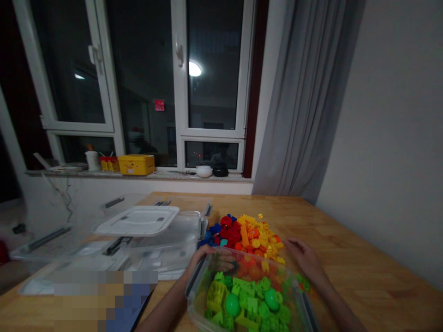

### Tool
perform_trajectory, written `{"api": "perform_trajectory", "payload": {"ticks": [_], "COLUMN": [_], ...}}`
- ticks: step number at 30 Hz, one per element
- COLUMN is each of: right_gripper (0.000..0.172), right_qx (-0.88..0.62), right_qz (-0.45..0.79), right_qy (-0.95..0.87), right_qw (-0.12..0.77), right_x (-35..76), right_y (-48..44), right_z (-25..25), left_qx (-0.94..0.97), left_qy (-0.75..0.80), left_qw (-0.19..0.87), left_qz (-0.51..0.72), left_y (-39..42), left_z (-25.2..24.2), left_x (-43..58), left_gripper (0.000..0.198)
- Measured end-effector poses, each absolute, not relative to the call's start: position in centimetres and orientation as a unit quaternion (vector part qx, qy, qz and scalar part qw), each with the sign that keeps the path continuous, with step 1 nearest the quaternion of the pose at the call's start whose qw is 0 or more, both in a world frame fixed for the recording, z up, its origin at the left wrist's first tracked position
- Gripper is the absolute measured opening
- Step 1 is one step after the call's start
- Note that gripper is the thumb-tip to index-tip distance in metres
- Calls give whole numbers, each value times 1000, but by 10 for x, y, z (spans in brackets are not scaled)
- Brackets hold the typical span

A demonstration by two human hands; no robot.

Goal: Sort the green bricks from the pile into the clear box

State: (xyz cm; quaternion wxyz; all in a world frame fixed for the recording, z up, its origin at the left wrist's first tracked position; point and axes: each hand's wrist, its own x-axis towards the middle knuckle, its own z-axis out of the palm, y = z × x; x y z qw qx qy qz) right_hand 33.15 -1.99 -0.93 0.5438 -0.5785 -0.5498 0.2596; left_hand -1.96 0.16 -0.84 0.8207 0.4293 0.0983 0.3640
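Note:
A clear plastic box (192, 308) stands in front of me, holding green toy blocks (247, 297) and green balls. Beyond its far wall lies a loose heap of blocks, sorted roughly by colour: blue (207, 237), red (232, 233), and yellow and orange (265, 235). My left hand (212, 259) reaches around the box's far left corner, its fingers stretched out and partly seen through the clear wall. At the right edge of the yellow blocks is my right hand (301, 253), fingers extended toward the heap. Whether it touches a block is unclear.
More clear boxes (166, 235) and a white lid (138, 220) are stacked on the left of the wooden table (367, 272). A few green pieces (303, 280) lie right of the front box. On the windowsill sit a yellow box (136, 164) and a white bowl (204, 171).

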Motion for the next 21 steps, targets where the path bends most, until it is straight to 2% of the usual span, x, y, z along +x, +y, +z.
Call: {"api": "perform_trajectory", "payload": {"ticks": [4,8,13,21], "right_gripper": [40,37,37,37], "right_qx": [-590,-580,-576,-594], "right_qz": [172,206,246,193], "right_qy": [-651,-685,-671,-671], "right_qw": [445,390,396,401], "right_x": [336,333,335,335], "right_y": [-15,-19,-23,-27], "right_z": [-25,-27,-17,-11], "left_qx": [451,460,444,443], "left_qy": [81,85,94,79], "left_qw": [816,806,811,821], "left_qz": [352,362,368,351], "left_y": [-1,-6,-8,-1], "left_z": [-4,-1,-2,-7], "left_x": [-20,-19,-18,-20], "left_gripper": [44,45,48,50]}}
